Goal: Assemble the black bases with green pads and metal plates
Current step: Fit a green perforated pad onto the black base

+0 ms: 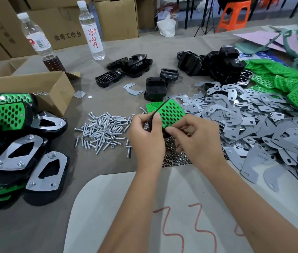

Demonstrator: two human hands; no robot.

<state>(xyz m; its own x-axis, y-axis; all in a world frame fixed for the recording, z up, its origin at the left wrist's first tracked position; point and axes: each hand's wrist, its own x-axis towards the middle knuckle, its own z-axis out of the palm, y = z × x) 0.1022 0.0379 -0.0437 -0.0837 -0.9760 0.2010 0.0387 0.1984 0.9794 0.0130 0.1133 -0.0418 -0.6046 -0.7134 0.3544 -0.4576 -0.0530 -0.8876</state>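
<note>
At bench centre: left hand and right hand both gripping one black base with green pad fitted, no plate yet. Finished units stacked left. Many loose metal plates, pads, bases remaining.

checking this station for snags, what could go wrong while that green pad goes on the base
1. Both the left hand and right hand hold the green pad and its black base directly over the nuts; a slip could scatter them.
2. The screws lie loose beside the left hand and could be swept away.
</note>
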